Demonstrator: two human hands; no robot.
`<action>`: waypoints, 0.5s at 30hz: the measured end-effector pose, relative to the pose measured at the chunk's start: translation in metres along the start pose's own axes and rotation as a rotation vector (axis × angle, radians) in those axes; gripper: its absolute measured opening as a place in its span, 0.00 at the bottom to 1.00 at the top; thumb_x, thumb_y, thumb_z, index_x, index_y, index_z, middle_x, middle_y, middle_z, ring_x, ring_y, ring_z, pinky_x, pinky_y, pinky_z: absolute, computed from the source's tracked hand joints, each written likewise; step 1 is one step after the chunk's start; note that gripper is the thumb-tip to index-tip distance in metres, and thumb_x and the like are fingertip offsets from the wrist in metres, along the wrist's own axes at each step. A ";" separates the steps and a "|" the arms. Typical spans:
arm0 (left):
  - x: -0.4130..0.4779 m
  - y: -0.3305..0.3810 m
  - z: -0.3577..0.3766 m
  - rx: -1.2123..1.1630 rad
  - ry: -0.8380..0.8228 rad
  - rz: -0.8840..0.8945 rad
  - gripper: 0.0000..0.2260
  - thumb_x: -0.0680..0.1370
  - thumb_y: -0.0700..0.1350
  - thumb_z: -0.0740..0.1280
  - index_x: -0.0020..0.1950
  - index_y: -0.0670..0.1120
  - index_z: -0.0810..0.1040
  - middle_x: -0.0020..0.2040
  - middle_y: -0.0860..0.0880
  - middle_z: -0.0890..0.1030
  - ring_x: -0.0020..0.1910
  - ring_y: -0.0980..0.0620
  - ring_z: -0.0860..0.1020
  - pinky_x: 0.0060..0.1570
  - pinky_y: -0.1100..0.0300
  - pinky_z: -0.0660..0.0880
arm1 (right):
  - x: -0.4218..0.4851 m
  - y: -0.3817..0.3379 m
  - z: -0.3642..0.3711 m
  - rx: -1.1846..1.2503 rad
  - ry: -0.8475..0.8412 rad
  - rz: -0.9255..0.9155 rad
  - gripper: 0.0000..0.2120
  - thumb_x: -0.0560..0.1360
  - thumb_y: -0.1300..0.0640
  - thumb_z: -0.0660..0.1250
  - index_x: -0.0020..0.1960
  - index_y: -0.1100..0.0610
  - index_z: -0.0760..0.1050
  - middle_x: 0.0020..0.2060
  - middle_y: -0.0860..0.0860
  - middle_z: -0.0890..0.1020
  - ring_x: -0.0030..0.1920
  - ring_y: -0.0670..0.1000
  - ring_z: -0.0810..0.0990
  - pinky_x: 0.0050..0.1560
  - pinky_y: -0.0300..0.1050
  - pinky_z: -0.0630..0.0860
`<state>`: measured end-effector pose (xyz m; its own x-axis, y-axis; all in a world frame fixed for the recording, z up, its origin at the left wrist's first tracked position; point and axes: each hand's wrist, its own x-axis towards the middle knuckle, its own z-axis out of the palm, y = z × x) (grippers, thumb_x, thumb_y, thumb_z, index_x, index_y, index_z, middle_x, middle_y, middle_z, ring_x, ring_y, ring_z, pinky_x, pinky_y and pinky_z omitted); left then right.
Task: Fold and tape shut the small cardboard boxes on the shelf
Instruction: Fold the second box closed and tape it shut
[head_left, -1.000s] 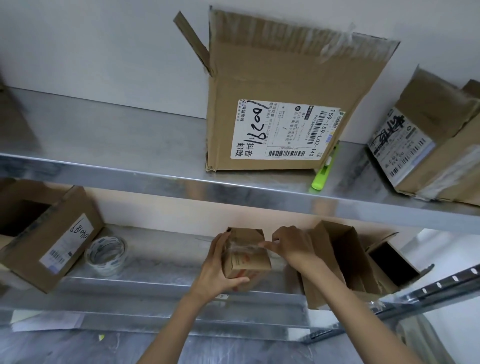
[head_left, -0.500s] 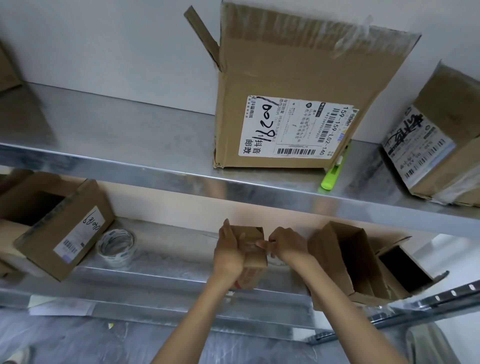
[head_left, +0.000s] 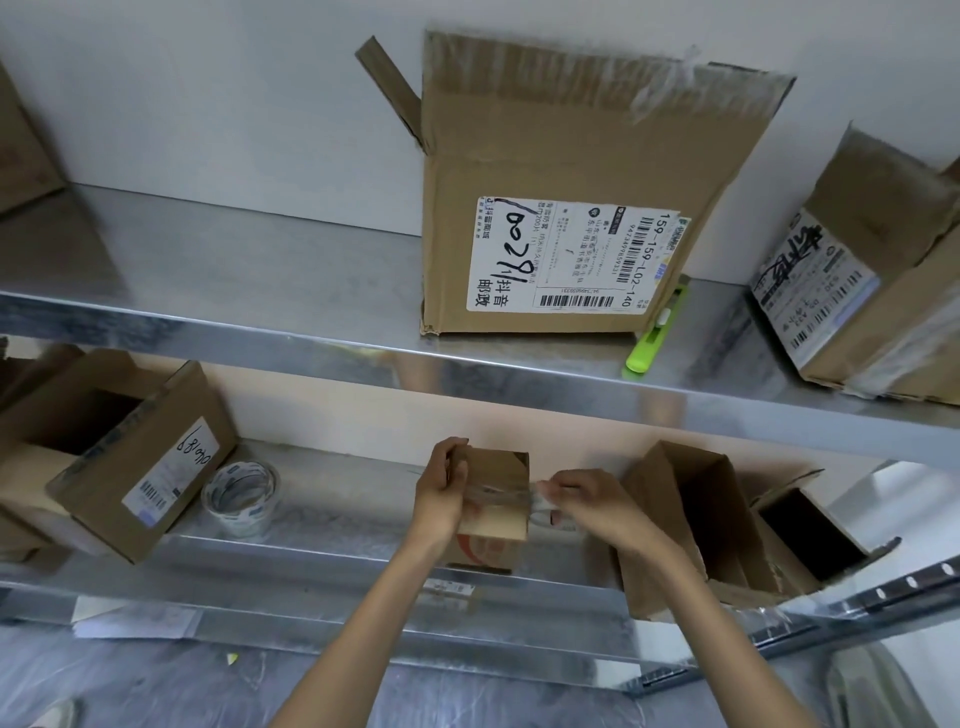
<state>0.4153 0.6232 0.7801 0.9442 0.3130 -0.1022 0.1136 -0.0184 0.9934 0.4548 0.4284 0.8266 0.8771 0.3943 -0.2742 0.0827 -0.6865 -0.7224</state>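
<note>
The box (head_left: 496, 470) has been tipped and turned. A second ago its glossy, red-printed face looked at the camera; now a plain brown face does, with the red print down at the bottom. The left hand (head_left: 441, 493) has climbed from cradling the lower left corner to gripping the left edge, fingers curled over it. The right hand (head_left: 587, 506) has drawn off the box's right edge, pinching the tape (head_left: 537, 503) — a clear strip now stretched across the box.

We see matt brown cardboard boxes (head_left: 496, 496), a shiny metal shelf (head_left: 260, 322), and glossy clear tape (head_left: 240, 499).
</note>
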 end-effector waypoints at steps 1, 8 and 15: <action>0.001 -0.001 -0.001 -0.030 -0.017 0.008 0.09 0.82 0.38 0.57 0.61 0.44 0.70 0.52 0.52 0.76 0.36 0.60 0.79 0.28 0.65 0.76 | -0.012 0.000 -0.009 0.083 -0.011 -0.031 0.16 0.77 0.45 0.63 0.34 0.50 0.79 0.31 0.47 0.81 0.36 0.41 0.77 0.44 0.39 0.70; 0.004 -0.022 -0.007 0.129 -0.051 -0.043 0.13 0.82 0.36 0.54 0.64 0.46 0.70 0.61 0.48 0.75 0.60 0.50 0.73 0.50 0.76 0.69 | -0.017 -0.008 -0.023 0.289 -0.078 -0.174 0.18 0.78 0.52 0.63 0.30 0.55 0.70 0.26 0.48 0.72 0.32 0.47 0.71 0.43 0.46 0.70; 0.004 -0.014 0.010 0.226 -0.085 0.009 0.18 0.77 0.61 0.55 0.66 0.59 0.66 0.65 0.55 0.72 0.66 0.53 0.69 0.70 0.46 0.60 | 0.014 -0.029 0.003 0.307 -0.091 -0.180 0.21 0.80 0.56 0.63 0.27 0.48 0.70 0.24 0.45 0.69 0.29 0.46 0.66 0.34 0.42 0.63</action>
<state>0.4204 0.6153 0.7653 0.9671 0.2308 -0.1073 0.1626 -0.2356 0.9582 0.4634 0.4560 0.8418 0.8147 0.5541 -0.1709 0.0738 -0.3914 -0.9172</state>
